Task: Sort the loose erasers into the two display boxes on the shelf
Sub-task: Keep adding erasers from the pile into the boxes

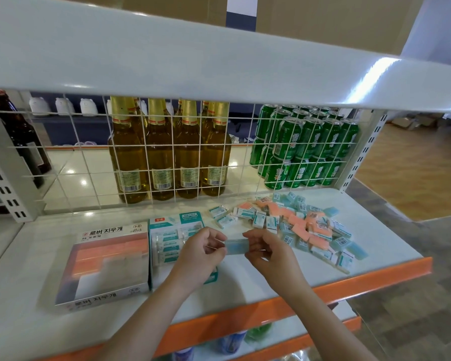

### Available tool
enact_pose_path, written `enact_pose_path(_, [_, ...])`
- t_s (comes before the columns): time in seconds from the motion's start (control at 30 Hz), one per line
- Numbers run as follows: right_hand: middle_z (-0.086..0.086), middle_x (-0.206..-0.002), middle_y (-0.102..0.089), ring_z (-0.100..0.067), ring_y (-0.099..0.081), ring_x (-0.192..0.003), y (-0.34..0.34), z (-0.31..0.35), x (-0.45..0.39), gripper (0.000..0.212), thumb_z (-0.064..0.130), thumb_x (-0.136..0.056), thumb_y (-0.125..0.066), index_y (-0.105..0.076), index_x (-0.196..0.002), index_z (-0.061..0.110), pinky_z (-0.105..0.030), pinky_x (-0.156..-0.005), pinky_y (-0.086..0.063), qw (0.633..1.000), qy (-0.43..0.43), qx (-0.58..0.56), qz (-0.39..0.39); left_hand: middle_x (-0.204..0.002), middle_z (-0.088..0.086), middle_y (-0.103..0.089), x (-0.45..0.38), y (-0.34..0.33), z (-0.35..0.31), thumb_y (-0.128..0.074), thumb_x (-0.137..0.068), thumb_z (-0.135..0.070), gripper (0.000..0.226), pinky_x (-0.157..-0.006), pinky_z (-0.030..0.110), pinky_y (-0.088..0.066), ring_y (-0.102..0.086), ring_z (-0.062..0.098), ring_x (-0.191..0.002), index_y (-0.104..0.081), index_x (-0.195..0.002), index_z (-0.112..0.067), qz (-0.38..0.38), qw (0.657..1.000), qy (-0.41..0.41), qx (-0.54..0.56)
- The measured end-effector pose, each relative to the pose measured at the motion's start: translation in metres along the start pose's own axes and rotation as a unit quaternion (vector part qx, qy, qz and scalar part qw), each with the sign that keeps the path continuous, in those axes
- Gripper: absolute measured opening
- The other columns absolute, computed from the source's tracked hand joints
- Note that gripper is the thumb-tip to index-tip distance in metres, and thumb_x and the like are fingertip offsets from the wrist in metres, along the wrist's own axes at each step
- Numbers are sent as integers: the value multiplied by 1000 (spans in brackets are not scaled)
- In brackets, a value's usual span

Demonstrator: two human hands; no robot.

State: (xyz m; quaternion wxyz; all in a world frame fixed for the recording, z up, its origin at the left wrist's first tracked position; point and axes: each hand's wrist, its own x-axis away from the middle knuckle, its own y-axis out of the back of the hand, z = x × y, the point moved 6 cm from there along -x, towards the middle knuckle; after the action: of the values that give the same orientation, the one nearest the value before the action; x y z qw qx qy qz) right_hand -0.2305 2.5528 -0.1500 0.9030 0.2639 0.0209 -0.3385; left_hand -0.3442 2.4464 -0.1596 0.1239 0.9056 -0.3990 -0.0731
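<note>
Holding 1 blue eraser (236,245) between them, left hand (202,252) and right hand (264,252) pinch its ends above the white shelf (258,277), between 2 display boxes (107,264) and the loose erasers (305,225); wooden floor (414,165) lies right.

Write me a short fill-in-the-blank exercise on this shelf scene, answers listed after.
1. Both hands, left hand and right hand, hold one ____ eraser.
2. The loose pile lies to the ____ of the two display boxes.
3. The left display box holds ____ erasers.

Answers: blue; right; orange
</note>
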Motion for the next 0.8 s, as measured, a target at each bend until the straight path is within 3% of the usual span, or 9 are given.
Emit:
enact_pose_path(0.17, [6, -90, -62, -4, -60, -79, -4, 3, -4, 39, -6, -81, -61, -61, -97, 30, -10, -74, -48, 1000, 4, 13, 11, -88, -3, -64, 0, 9, 2, -60, -86, -8, 21, -72, 14, -44, -60, 11, -84, -58, -89, -29, -13, 1000, 8, -17])
enact_pose_path(0.37, [0, -89, -62, -11, -58, -81, -14, 8, -14, 32, -5, -83, -60, -64, -109, 13, -10, -75, -47, 999, 1, 30, 12, -105, -12, -57, 1, 42, 7, -57, -89, -18, 19, -83, 17, -44, -53, 2, -94, -55, -104, -28, -33, 977, -17, -212])
enact_pose_path(0.47, [-5, -92, -62, -15, -58, -82, -27, 14, -22, 29, 0, -84, -62, -63, -110, 13, -12, -76, -48, 999, -1, 35, 28, -113, -12, -55, 3, 69, 12, -57, -89, -19, 22, -75, 10, -40, -50, 0, -97, -56, -111, -24, -69, 956, -23, -282])
enact_pose_path(0.57, [1, -92, -62, -5, -56, -78, -44, 24, -29, 28, 2, -84, -62, -63, -112, 9, -9, -74, -48, 997, 12, 60, 52, -116, -8, -57, 9, 101, 19, -55, -90, -21, 20, -68, 12, -39, -51, 3, -92, -58, -110, -22, -121, 934, 0, -337])
enact_pose_path(0.67, [3, -95, -61, -2, -54, -79, -67, 36, -36, 32, 4, -84, -62, -62, -116, 9, -4, -71, -44, 994, 26, 74, 71, -118, -6, -59, 20, 135, 27, -52, -90, -25, 23, -80, 22, -43, -58, 12, -100, -60, -112, -22, -162, 898, 32, -409])
enact_pose_path(0.8, [3, -110, -62, -9, -57, -95, -98, 52, -42, 34, 12, -86, -62, -61, -119, 17, -11, -84, -42, 987, 45, 118, 97, -120, 2, -56, 33, 169, 43, -50, -89, -24, 29, -89, 30, -40, -53, 23, -110, -57, -117, -21, -168, 864, 93, -466])
